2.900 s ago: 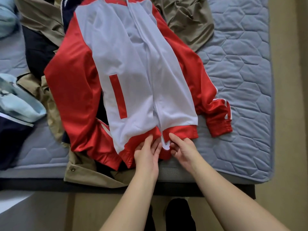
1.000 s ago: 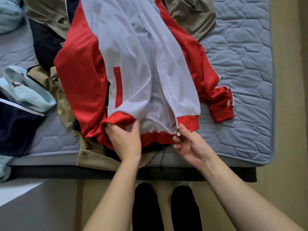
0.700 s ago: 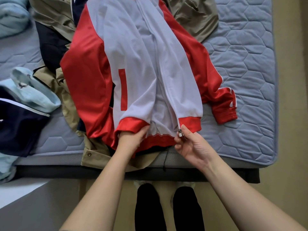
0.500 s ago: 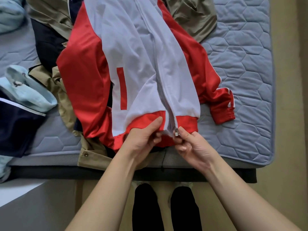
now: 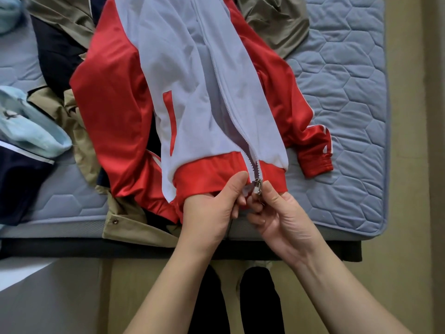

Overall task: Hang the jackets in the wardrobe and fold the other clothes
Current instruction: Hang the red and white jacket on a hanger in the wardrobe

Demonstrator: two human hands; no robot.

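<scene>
While the red-and-white jacket [image 5: 192, 92] lies across the quilted blue mattress [image 5: 349, 116], the left hand [image 5: 212, 213] grips its hem and the right hand [image 5: 281, 213] pinches the zipper slider [image 5: 258, 185]; beige floor [image 5: 409, 165] borders the mattress.

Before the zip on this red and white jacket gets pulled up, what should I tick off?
1. Left hand grips the hem: ok.
2. Right hand pinches the slider: ok.
3. Slider sits at the hem's end: ok.
4. Zip pin seated in slider: cannot tell, fingers hide it.
5. Jacket lies flat: not ok, it rests on heaped clothes.
</scene>
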